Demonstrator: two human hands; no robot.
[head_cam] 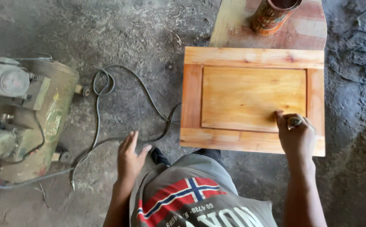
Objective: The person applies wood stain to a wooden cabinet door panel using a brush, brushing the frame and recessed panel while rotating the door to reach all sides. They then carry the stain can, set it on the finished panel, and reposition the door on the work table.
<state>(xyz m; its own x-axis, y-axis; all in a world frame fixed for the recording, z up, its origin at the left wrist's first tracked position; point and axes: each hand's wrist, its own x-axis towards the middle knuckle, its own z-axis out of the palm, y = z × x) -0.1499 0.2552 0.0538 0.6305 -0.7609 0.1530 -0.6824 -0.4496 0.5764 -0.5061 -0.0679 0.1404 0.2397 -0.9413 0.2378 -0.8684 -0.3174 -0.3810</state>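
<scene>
A rectangular wooden cabinet door panel (250, 96) with a raised frame and a glossy orange-brown finish lies flat in front of me. My right hand (295, 136) is closed around a small brush or rag handle and rests on the panel's lower right corner. The tool's tip is hidden by my fingers. My left hand (130, 157) hangs free over the floor to the left of the panel, fingers apart, holding nothing.
A rusty tin can (272, 14) stands on a wooden board (233, 23) behind the panel. An old air compressor (21, 111) sits at the left, with hoses and cables (103, 101) snaking over the dirt floor. Tangled wire (359, 59) lies at the right.
</scene>
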